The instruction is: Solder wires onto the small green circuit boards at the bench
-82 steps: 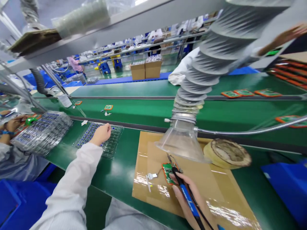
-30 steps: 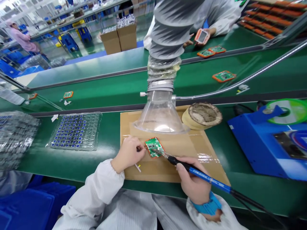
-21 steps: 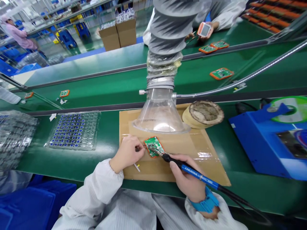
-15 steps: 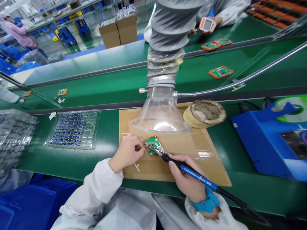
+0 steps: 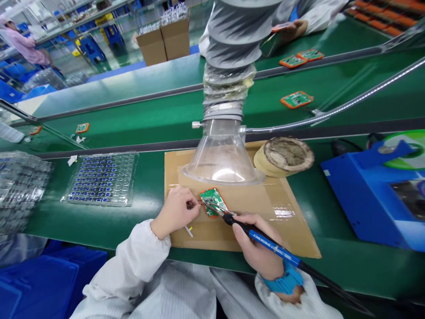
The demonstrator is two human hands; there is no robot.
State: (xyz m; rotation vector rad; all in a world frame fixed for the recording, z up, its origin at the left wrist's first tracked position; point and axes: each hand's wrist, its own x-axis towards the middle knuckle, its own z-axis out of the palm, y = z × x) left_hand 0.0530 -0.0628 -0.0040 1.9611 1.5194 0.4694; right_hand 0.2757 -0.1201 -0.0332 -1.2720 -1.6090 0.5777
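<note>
A green circuit board in an orange frame (image 5: 212, 196) lies on a flat cardboard sheet (image 5: 292, 221). My right hand (image 5: 260, 241) is closed around a soldering iron (image 5: 272, 246) with a blue and black handle. Its metal tip reaches over the board's middle; whether it touches cannot be made out. At the board's left edge my left hand (image 5: 179, 208) is closed in a pinch on something small and dark, mostly hidden by the fingers. A small white strip with a yellow end (image 5: 189, 231) lies just below that hand.
A clear fume hood (image 5: 224, 164) hangs above the board, beside a round yellowish pot (image 5: 283, 157). A blue machine (image 5: 375, 195) stands right, a clear tray of small parts (image 5: 99, 179) left. Behind, a green conveyor (image 5: 149, 122) carries framed boards (image 5: 297, 99). A co-worker's hand (image 5: 295, 31) is beyond.
Boards on the conveyor have shifted slightly left. The co-worker's orange and white device has tipped from face-on to nearly edge-on. My hands and the iron have hardly moved.
</note>
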